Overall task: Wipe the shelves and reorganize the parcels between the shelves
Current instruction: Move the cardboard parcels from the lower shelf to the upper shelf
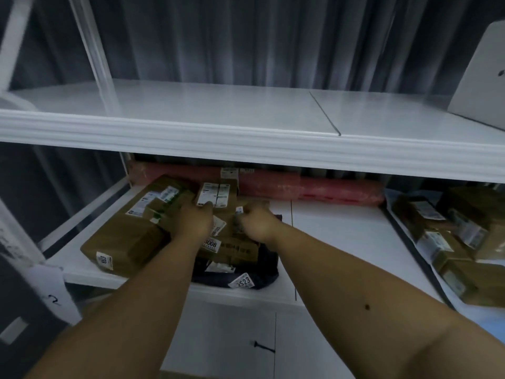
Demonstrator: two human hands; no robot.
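Both hands (pixel 195 220) (pixel 255 221) on stacked brown parcels (pixel 226 242), finger state indiscernible; long red parcel (pixel 300 187) lengthwise along lower shelf (pixel 341 228) back.

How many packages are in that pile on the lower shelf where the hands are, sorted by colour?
Brown cardboard parcels: 4 that can be told apart
Red long roll: 1
Dark bag: 1
Total: 6
The left hand and right hand cover part of the pile, so another brown one may be hidden.
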